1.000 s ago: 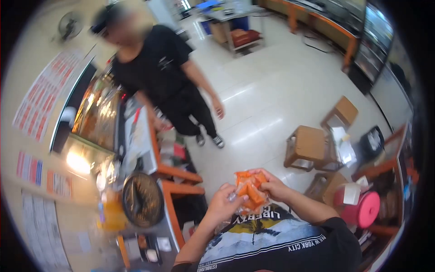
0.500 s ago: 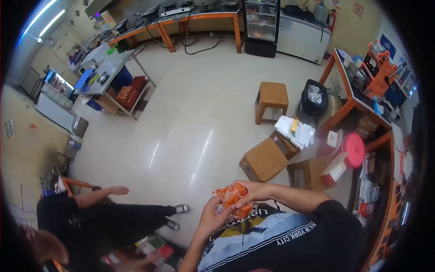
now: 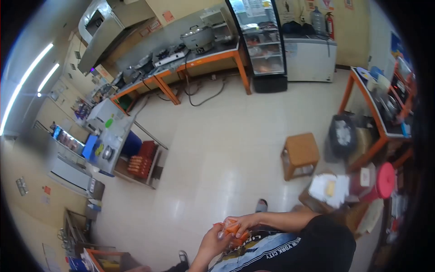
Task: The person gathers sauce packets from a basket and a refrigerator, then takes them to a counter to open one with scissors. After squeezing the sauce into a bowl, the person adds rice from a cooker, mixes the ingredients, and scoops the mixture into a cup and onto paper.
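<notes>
Both of my hands are in front of my black printed shirt (image 3: 276, 251), at the bottom of the head view. Between them is a crumpled orange and clear plastic bag (image 3: 231, 226); I cannot make out what is inside it. My left hand (image 3: 213, 242) grips its left side, fingers bent in. From the other side my right hand (image 3: 246, 223) closes over the bag's upper right part, and the thumb presses on it. Some fingertips are hidden by the bag.
A woven stool (image 3: 301, 152) and a box topped with white papers (image 3: 328, 190) stand ahead on the right, near a black bin (image 3: 343, 136). To the left is a metal table (image 3: 113, 140) with red egg trays below. A fridge (image 3: 260, 45) stands at the back.
My view has lifted and moved forward, so stools and tables sit elsewhere in it. The other person has mostly left the view at lower left. Both hands still hold the bag.
</notes>
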{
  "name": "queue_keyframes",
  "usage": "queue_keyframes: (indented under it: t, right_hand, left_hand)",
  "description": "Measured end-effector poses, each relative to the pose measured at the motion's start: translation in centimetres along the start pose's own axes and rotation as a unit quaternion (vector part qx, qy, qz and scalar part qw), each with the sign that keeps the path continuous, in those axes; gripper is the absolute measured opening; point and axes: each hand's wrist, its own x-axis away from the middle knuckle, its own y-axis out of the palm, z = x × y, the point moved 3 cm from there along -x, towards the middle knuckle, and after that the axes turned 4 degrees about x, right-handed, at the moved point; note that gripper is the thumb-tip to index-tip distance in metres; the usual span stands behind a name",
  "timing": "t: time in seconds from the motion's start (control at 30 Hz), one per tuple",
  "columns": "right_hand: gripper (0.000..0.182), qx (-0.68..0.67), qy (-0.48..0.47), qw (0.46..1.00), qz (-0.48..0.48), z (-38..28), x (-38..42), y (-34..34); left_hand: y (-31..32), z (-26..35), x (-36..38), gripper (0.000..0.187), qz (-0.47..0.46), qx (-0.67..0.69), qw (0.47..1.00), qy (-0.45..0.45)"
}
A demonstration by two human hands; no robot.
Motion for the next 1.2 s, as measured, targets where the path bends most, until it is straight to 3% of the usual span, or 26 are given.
queue_keyframes:
  t: [0.13,0.17,0.27,0.3,0.4,0.43,0.5,0.63,0.73,0.77,0.87,1.0,1.07,1.13,1.17,1.2]
  right_hand:
    - [0.076,-0.07,-0.009,0.995,-0.067,-10.7,-3.0,-9.7]
    - [0.08,-0.074,-0.018,0.995,-0.06,-12.9,-2.8,-12.2]
    - [0.085,-0.166,-0.007,0.985,-0.039,-20.4,0.1,-17.5]
    - [0.091,-0.171,-0.064,0.982,-0.042,-22.3,0.6,-19.3]
    - [0.093,-0.196,-0.149,0.968,0.053,-29.7,4.4,-24.9]
    - [0.094,-0.234,-0.144,0.96,0.055,-30.6,5.5,-27.4]
    - [0.088,-0.246,-0.192,0.938,0.153,-31.3,7.8,-33.6]
    - [0.078,-0.263,-0.331,0.855,0.3,-34.2,10.4,-46.3]
    - [0.082,-0.309,-0.414,0.783,0.348,-42.2,12.0,-51.7]
    - [0.071,-0.265,-0.433,0.784,0.358,-43.8,13.1,-53.7]
    - [0.059,-0.34,-0.459,0.704,0.422,-48.3,16.8,-58.4]
    - [0.054,-0.246,-0.512,0.701,0.432,-56.3,21.0,-62.9]
    - [0.055,0.036,-0.384,0.649,0.655,-55.9,23.3,-70.3]
    - [0.056,0.08,-0.385,0.633,0.667,-58.7,28.1,-77.6]
    - [0.056,-0.044,-0.465,0.664,0.584,-59.6,29.4,-80.7]
    - [0.069,-0.131,-0.516,0.684,0.499,-62.8,29.7,-81.3]
  left_hand:
    - [-6.4,8.4,-9.4,0.049,0.121,-0.117,0.986,0.017]
    - [-7.4,8.1,-12.4,0.051,0.104,-0.119,0.986,0.046]
    - [-10.7,10.1,-20.1,0.043,0.14,0.005,0.982,0.126]
    - [-11.3,9.9,-22.9,0.04,0.134,0.082,0.981,0.116]
    - [-13.5,9.1,-33.0,0.034,0.105,0.281,0.952,0.055]
    - [-14.1,9.0,-36.9,0.034,0.095,0.325,0.941,0.015]
    - [-14.6,8.7,-45.8,0.027,0.093,0.397,0.912,-0.03]
    - [-18.0,14.0,-66.3,0.018,0.052,0.313,0.946,0.072]
    - [-22.5,23.3,-80.2,0.013,0.053,0.227,0.959,0.16]
    - [-24.1,26.8,-83.6,0.013,0.057,0.257,0.946,0.191]
    - [-27.0,39.1,-94.5,0.014,0.053,0.283,0.904,0.317]
    - [-30.9,54.1,-106.3,0.015,0.107,0.211,0.855,0.462]
    - [-32.1,60.5,-111.3,0.015,0.155,0.178,0.832,0.502]
    - [-33.2,66.9,-114.9,0.015,0.192,0.194,0.802,0.531]
    - [-34.0,70.2,-116.8,0.015,0.224,0.171,0.783,0.554]
    - [-35.0,73.6,-118.6,0.016,0.251,0.144,0.762,0.58]
